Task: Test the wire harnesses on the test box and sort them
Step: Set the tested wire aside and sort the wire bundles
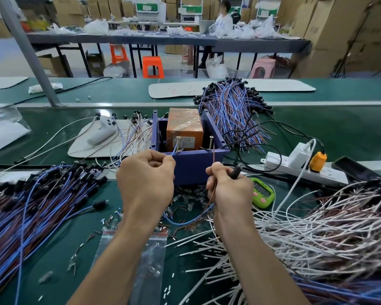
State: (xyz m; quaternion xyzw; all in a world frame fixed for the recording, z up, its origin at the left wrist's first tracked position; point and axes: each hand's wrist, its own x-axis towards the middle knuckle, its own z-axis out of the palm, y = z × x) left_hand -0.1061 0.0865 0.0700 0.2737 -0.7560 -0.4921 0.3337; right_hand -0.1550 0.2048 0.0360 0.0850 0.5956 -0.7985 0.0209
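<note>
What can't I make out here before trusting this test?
All head view.
- Contact too small to judge: blue wire tip at left screw, brown wire tip at right screw.
- Print too small, blurred: orange block label.
- Partly behind the right hand, unreadable: green timer display.
- Cut off by the right edge: white harness pile.

Nothing here can be read with certainty; the pale label [183, 143] on the front of the orange box [185, 126] inside the purple test box [194, 165] carries printed lines too blurred to make out; red handwriting on the white board [176, 90] is illegible; the green timer [263, 192] shows no digits that can be made out.
</note>
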